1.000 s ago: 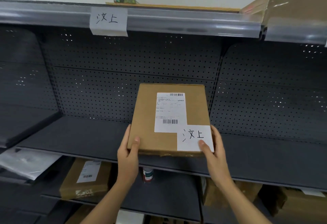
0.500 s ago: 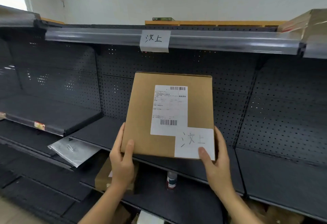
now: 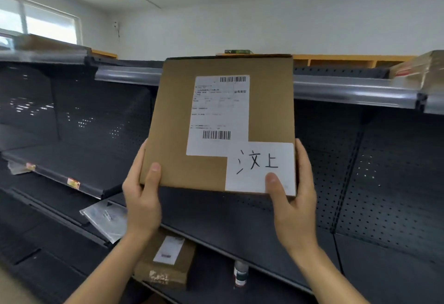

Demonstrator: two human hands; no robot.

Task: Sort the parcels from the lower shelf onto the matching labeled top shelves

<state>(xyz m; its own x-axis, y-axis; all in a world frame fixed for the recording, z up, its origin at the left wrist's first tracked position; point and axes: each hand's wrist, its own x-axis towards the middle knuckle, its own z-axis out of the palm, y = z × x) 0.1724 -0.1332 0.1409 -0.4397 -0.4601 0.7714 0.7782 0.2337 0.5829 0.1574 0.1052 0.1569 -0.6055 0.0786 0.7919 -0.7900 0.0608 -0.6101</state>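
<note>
Flat cardboard parcel [image 3: 217, 123] raised upright in mid-air, top edge level with front rail of top shelf [image 3: 348, 90]. Left hand [image 3: 141, 198] and right hand [image 3: 294, 198] each pinching lower corner, thumbs on face, fingers behind. Looks stiff, light, smooth-faced. Better held at side edges, clear of handwritten label [image 3: 260, 166].

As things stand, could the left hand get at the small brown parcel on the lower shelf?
Probably not yet: the left hand shares the grip on the raised box with the right hand. The small parcel lies unobstructed below.
</note>
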